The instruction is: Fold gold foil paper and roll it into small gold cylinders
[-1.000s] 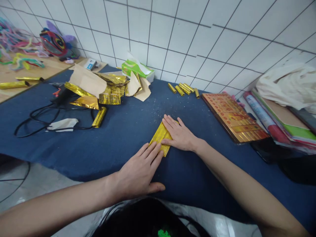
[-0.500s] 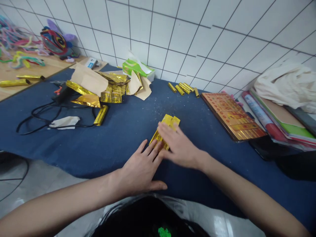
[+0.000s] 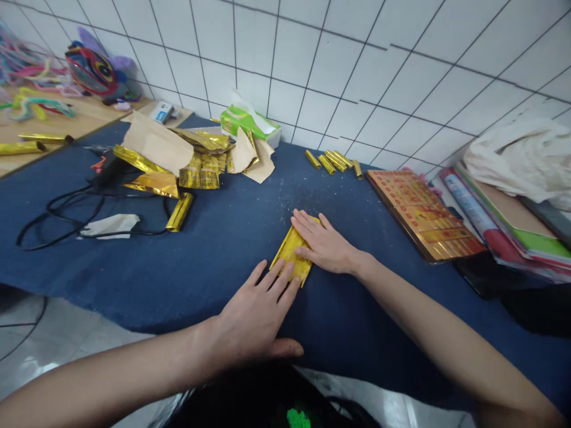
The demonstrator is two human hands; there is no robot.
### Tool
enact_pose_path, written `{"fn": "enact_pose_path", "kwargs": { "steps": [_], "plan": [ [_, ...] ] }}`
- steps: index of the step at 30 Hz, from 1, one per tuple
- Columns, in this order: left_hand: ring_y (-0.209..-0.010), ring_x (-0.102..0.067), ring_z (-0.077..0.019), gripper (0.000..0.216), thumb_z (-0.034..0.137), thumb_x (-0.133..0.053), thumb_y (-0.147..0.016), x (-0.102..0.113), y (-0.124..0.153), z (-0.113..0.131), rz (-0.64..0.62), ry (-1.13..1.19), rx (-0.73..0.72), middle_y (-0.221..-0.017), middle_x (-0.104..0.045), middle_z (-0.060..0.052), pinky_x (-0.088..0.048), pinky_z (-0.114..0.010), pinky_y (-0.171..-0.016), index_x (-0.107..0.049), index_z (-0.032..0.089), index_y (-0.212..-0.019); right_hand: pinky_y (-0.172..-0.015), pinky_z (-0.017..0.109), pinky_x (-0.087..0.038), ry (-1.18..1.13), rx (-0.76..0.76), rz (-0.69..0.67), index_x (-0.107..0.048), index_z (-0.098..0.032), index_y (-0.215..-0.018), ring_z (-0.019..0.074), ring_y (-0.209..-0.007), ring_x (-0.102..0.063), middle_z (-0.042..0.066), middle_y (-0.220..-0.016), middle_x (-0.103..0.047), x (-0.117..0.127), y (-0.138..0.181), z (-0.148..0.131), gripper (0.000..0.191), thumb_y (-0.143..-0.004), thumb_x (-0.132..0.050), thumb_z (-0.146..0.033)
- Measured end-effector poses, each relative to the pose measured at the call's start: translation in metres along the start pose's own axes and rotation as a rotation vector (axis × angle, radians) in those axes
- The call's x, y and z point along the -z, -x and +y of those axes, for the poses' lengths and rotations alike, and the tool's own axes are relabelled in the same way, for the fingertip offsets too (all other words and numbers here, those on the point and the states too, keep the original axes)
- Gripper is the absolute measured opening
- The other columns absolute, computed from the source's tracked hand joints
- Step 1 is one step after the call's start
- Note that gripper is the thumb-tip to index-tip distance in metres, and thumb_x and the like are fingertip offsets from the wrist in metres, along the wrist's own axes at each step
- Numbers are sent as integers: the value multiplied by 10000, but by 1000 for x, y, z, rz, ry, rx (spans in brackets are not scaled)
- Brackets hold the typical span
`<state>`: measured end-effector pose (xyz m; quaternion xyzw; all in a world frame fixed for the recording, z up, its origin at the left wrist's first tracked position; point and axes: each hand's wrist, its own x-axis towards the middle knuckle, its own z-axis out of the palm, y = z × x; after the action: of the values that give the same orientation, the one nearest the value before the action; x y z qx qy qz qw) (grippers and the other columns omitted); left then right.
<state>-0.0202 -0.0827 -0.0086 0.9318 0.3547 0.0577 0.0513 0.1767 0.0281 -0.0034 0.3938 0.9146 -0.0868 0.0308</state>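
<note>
Gold foil (image 3: 289, 245) is lying flat on the blue-covered table (image 3: 214, 255), its long axis slanting away and rightward. The right grip (image 3: 329, 248) is covering its far right side, palm down, fingers mostly together; the left grip (image 3: 256, 312) is reaching its near end with fingertips only, fingers spread. Neither is pinching.

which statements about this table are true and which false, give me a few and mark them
1. The left hand and the right hand both touch the gold sheet. True.
2. The right hand is clenched in a fist. False: it lies open on the gold sheet.
3. The green tissue packet and the short gold tubes lie near the tiled wall. True.
4. The green tissue packet is right of the short gold tubes. False: it is left of them.
</note>
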Motion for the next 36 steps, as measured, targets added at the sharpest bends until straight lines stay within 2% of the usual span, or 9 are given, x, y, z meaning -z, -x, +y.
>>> {"fn": "enact_pose_path", "kwargs": {
  "steps": [11, 22, 28, 31, 32, 33, 34, 36],
  "plan": [
    [-1310, -242, -336, 865, 723, -250, -760, 1, 0, 1, 9, 21, 11, -1405, -311, -194, -183, -569, -1020, -335, 86, -1339, -1047, 589, -90, -8, -225, 64, -144, -154, -1418, 256, -1362, -79, 100, -1485, -102, -5, -30, 17, 716, -856, -132, -597],
    [-1309, -248, -332, 858, 716, -274, -759, -1, 1, 2, 25, 1, 22, -1401, -316, -199, -179, -540, -1033, -334, 83, -1335, -1012, 648, -91, -27, -356, 99, -153, -111, -1413, 308, -1357, -64, 128, -1484, -77, -4, -58, 40, 818, -813, -129, -666],
    [-1309, -246, -343, 884, 733, -296, -739, 3, 3, 3, 23, 21, 19, -1398, -313, -212, -178, -546, -1033, -342, 73, -1326, -1014, 642, -89, -22, -372, 121, -151, -105, -1413, 312, -1356, -63, 141, -1483, -78, -5, -63, 44, 844, -800, -135, -685],
    [-1240, -387, -313, 899, 752, -316, -713, 19, -7, -7, -4, 95, 11, -1321, -434, -210, -178, -511, -1054, -386, 68, -1292, -1024, 627, -93, 2, -389, 108, -137, -101, -1414, 289, -1362, -52, 120, -1487, -69, -4, -62, 41, 848, -800, -112, -685],
    [-1177, -468, -277, 855, 721, -329, -741, 26, -14, -14, -29, 134, 26, -1271, -495, -195, -198, -474, -1061, -395, 62, -1281, -1029, 620, -93, 6, -393, 104, -133, -104, -1415, 283, -1363, -49, 113, -1488, -64, -4, -61, 40, 847, -800, -108, -686],
    [-1164, -486, -248, 800, 680, -333, -777, 33, -22, -22, -56, 162, 35, -1275, -497, -179, -225, -437, -1060, -388, 65, -1286, -1033, 613, -92, 8, -395, 100, -130, -108, -1416, 280, -1364, -47, 108, -1489, -59, -4, -61, 40, 845, -800, -109, -686],
    [-1220, -429, -244, 789, 666, -329, -790, 38, -31, -31, -67, 160, 18, -1330, -438, -177, -237, -422, -1058, -371, 66, -1301, -1035, 608, -91, 10, -396, 97, -129, -112, -1417, 278, -1364, -45, 106, -1490, -57, -4, -61, 40, 840, -802, -112, -684],
    [-1339, -207, -261, 832, 671, -325, -787, 44, -50, -50, -104, 119, -66, -1436, -250, -174, -172, -461, -1073, -285, 63, -1354, -1036, 604, -90, 11, -394, 101, -131, -115, -1417, 275, -1365, -44, 104, -1491, -56, -4, -61, 40, 816, -814, -109, -665]
  ]
}}
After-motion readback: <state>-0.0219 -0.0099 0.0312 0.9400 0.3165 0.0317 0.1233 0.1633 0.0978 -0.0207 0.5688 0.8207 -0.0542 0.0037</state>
